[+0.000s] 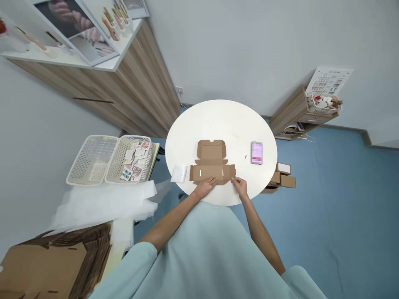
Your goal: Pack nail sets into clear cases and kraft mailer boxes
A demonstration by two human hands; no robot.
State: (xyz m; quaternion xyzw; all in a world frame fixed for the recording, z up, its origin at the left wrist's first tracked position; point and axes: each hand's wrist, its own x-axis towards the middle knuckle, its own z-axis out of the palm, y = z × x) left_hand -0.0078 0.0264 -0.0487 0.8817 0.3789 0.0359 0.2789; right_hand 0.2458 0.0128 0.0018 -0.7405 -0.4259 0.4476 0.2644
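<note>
An unfolded brown cardboard box point(212, 170) lies spread on the white round table, its lid panel pointing to the far side and two small slots showing in its near panel. My left hand point(205, 187) rests flat on its near edge, fingers stretched out to the right. At the right near corner, my right hand point(240, 186) pinches a side flap between thumb and fingers. Left of the cardboard is a white translucent packet point(178, 173). A phone-sized item with a blurred pink screen point(257, 153) lies to the right.
White baskets, one holding small printed packets point(135, 160), stand at the left beside white foam sheets point(106, 203). Stacked flat cardboard point(43, 265) fills the lower left. Small brown boxes point(282, 176) sit right of the table point(218, 120). Wooden cabinets point(149, 70) stand behind.
</note>
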